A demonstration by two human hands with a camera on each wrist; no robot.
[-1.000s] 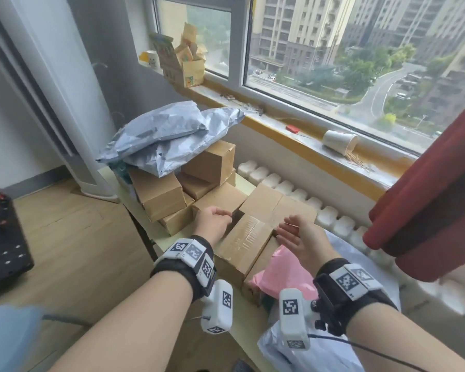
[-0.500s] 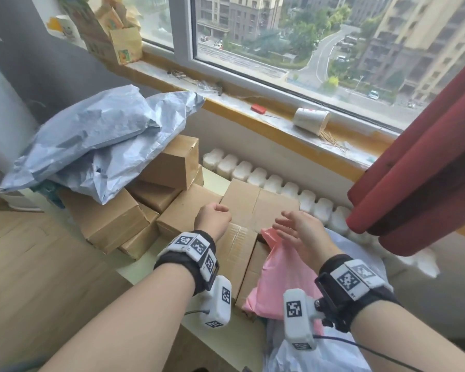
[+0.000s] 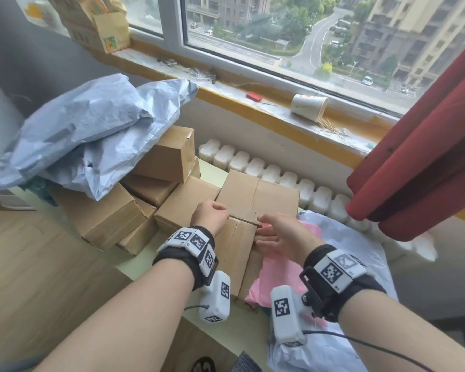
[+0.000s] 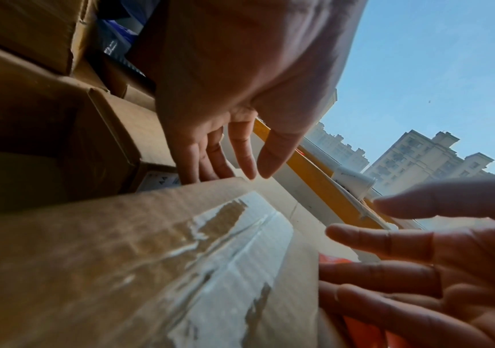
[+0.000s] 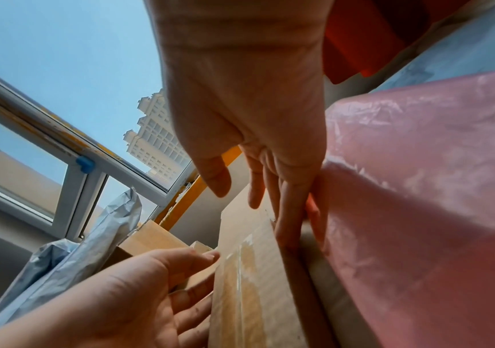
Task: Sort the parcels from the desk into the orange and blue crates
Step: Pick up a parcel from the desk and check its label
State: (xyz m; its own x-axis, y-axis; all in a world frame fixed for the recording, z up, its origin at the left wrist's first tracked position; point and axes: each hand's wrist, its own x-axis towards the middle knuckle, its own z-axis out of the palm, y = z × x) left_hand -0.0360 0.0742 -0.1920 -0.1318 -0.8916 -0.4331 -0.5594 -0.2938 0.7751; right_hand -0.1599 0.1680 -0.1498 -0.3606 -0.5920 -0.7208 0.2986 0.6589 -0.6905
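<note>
Cardboard is being flanked: the taped box [image 3: 235, 253], lying at the near edge of the desk [image 3: 134, 267] between other boxes and the pink mailer [image 3: 285, 267], is being bracketed by the left hand [image 3: 210, 214] and right hand [image 3: 279, 234], fingers straight, nothing yet clasped. Both side faces should be squeezed evenly before it is being lifted clear of the mailer

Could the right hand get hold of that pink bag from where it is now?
Probably yes. The right hand lies open with its fingers slid between the taped cardboard box and the pink bag, right against the bag. Nothing lies on top of the bag, so its way looks free.
</note>
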